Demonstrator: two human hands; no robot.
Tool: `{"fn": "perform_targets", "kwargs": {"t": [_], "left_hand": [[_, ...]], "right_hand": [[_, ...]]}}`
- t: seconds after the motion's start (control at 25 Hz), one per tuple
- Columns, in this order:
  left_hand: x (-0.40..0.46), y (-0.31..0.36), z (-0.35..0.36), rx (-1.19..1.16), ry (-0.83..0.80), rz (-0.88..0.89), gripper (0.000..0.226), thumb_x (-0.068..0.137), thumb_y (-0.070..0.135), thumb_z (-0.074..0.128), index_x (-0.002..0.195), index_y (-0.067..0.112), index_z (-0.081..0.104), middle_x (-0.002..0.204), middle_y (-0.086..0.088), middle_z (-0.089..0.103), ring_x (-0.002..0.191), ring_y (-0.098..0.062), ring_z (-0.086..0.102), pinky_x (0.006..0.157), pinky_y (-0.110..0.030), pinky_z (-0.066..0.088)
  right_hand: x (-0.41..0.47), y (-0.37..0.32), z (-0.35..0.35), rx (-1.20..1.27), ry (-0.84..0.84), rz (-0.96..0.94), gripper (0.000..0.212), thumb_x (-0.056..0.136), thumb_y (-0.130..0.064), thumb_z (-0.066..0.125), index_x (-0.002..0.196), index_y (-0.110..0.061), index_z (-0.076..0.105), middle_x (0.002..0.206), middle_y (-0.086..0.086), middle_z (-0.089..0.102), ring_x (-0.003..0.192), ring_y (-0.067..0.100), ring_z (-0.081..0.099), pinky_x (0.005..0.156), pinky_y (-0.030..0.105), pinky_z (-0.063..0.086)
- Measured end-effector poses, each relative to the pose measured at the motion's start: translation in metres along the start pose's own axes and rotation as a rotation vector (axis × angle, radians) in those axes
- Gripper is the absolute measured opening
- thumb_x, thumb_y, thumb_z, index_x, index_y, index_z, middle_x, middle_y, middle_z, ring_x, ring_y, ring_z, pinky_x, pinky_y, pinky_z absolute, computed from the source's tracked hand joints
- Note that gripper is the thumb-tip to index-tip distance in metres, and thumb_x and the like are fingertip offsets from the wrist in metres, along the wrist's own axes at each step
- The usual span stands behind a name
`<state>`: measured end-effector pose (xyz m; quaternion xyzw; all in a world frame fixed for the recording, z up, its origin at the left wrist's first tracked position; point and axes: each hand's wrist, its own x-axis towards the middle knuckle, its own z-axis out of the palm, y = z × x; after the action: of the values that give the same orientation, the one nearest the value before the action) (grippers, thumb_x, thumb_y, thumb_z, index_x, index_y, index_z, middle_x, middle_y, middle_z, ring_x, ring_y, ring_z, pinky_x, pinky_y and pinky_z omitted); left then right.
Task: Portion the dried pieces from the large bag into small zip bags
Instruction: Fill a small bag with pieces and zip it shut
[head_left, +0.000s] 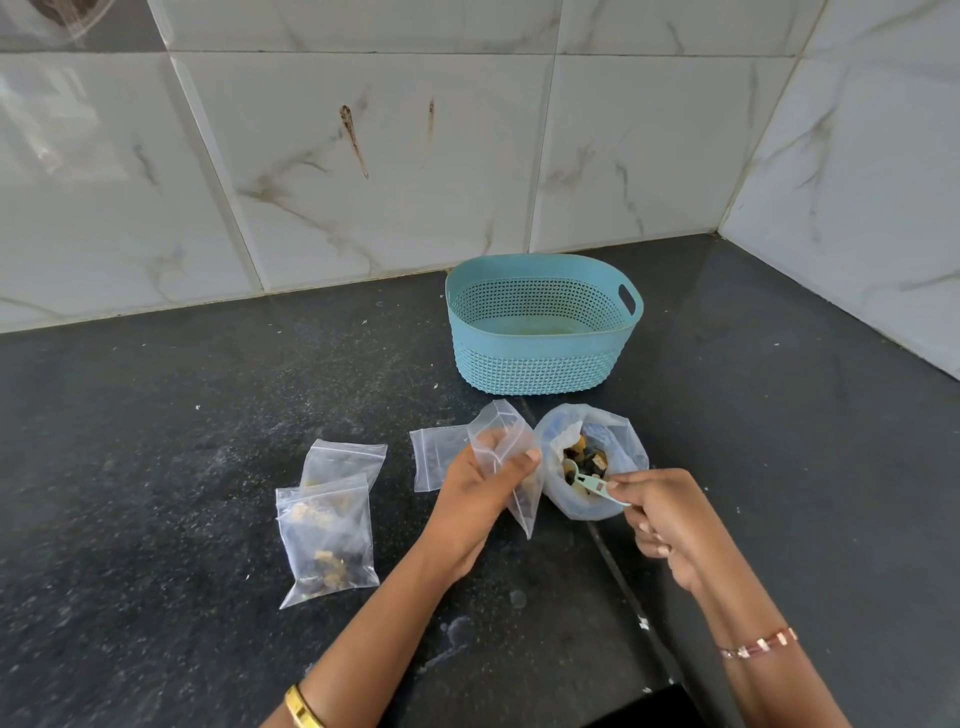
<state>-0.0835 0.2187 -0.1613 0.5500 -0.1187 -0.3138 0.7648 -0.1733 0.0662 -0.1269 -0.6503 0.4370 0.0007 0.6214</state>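
The large clear bag (618, 499) stands open on the dark counter, with dark and tan dried pieces (589, 460) inside. My right hand (670, 519) pinches the handle of a small pale green scoop (589, 480) whose bowl dips into those pieces. Just left of the bag, my left hand (478, 499) holds a small zip bag (511, 441) upright against the large bag's rim. Two filled zip bags lie to the left, one nearer (327, 540) and one behind it (345, 460). An empty zip bag (434, 457) lies flat behind my left hand.
A teal perforated basket (540, 358) stands behind the bags, near the tiled wall. The black counter (156, 467) meets marble-look tiles at the back and on the right. A seam in the counter runs from the large bag toward the front edge.
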Motion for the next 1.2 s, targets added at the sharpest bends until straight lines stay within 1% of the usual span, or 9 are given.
{"fn": "perform_targets", "kwargs": {"t": [0.16,0.2,0.28,0.36,0.44,0.52,0.64,0.96,1.2], "left_hand": [[0.001,0.001,0.000,-0.009,-0.002,0.005,0.024,0.087,0.009,0.058,0.110,0.014,0.060,0.107,-0.004,0.070,0.104,-0.016,0.065,0.098,-0.037,0.047],[0.000,0.000,0.000,-0.019,0.003,0.006,0.022,0.087,0.008,0.058,0.108,0.015,0.061,0.105,-0.003,0.071,0.103,-0.016,0.066,0.097,-0.036,0.047],[-0.001,-0.004,-0.001,-0.045,0.008,0.004,0.022,0.088,0.007,0.057,0.108,0.013,0.061,0.107,-0.008,0.070,0.105,-0.020,0.065,0.099,-0.040,0.047],[-0.002,-0.007,-0.001,-0.073,0.008,0.003,0.024,0.088,0.007,0.056,0.111,0.009,0.059,0.110,-0.013,0.068,0.108,-0.024,0.063,0.100,-0.042,0.046],[-0.002,-0.007,0.000,-0.094,-0.002,-0.002,0.027,0.087,0.008,0.057,0.114,0.008,0.058,0.112,-0.012,0.067,0.109,-0.024,0.063,0.098,-0.041,0.047],[-0.001,-0.005,0.002,-0.122,-0.009,-0.002,0.027,0.086,0.009,0.057,0.114,0.009,0.059,0.109,-0.008,0.070,0.105,-0.019,0.065,0.091,-0.033,0.052],[0.003,0.001,0.007,-0.123,-0.028,0.012,0.019,0.087,0.009,0.056,0.104,0.015,0.063,0.098,-0.001,0.072,0.096,-0.013,0.068,0.081,-0.026,0.055],[0.004,-0.003,0.001,-0.015,0.006,-0.006,0.024,0.087,0.009,0.058,0.111,0.012,0.060,0.110,-0.007,0.069,0.106,-0.019,0.064,0.098,-0.038,0.048],[0.002,-0.006,-0.001,0.078,0.015,-0.009,0.019,0.086,0.013,0.061,0.103,0.019,0.062,0.103,-0.001,0.070,0.100,-0.014,0.065,0.097,-0.038,0.048]], "right_hand": [[0.000,0.002,-0.003,0.051,-0.023,-0.005,0.017,0.091,-0.004,0.050,0.100,0.001,0.064,0.040,-0.002,0.038,0.032,0.007,0.026,0.033,0.017,0.021],[-0.001,0.002,-0.002,-0.071,-0.010,-0.082,0.020,0.091,-0.004,0.051,0.102,-0.003,0.067,0.048,-0.002,0.048,0.040,0.006,0.034,0.038,0.018,0.028],[-0.002,0.002,0.003,-0.506,0.051,-0.317,0.024,0.091,-0.007,0.051,0.108,-0.008,0.067,0.083,0.001,0.069,0.068,0.009,0.056,0.061,0.023,0.046],[-0.006,-0.002,0.009,-0.712,0.065,-0.425,0.026,0.091,-0.009,0.050,0.110,-0.010,0.067,0.102,0.002,0.069,0.086,0.015,0.063,0.078,0.028,0.051],[-0.004,-0.005,0.010,-0.520,0.018,-0.305,0.023,0.091,-0.007,0.050,0.105,-0.008,0.068,0.078,0.000,0.064,0.064,0.012,0.056,0.057,0.022,0.046],[0.000,-0.005,0.004,-0.121,-0.074,-0.065,0.017,0.091,-0.004,0.049,0.097,-0.004,0.064,0.047,-0.001,0.043,0.035,0.008,0.032,0.034,0.018,0.027],[0.008,0.003,-0.005,0.266,-0.188,0.144,0.018,0.092,-0.004,0.043,0.092,0.004,0.059,0.034,-0.002,0.029,0.025,0.006,0.020,0.028,0.014,0.020],[0.006,0.004,-0.008,0.269,-0.037,0.061,0.016,0.092,-0.004,0.045,0.096,0.002,0.060,0.035,-0.001,0.034,0.027,0.007,0.021,0.028,0.017,0.020],[0.003,0.005,-0.005,0.175,-0.008,0.002,0.014,0.092,-0.002,0.047,0.090,-0.003,0.061,0.033,-0.002,0.034,0.026,0.007,0.021,0.029,0.015,0.019]]}}
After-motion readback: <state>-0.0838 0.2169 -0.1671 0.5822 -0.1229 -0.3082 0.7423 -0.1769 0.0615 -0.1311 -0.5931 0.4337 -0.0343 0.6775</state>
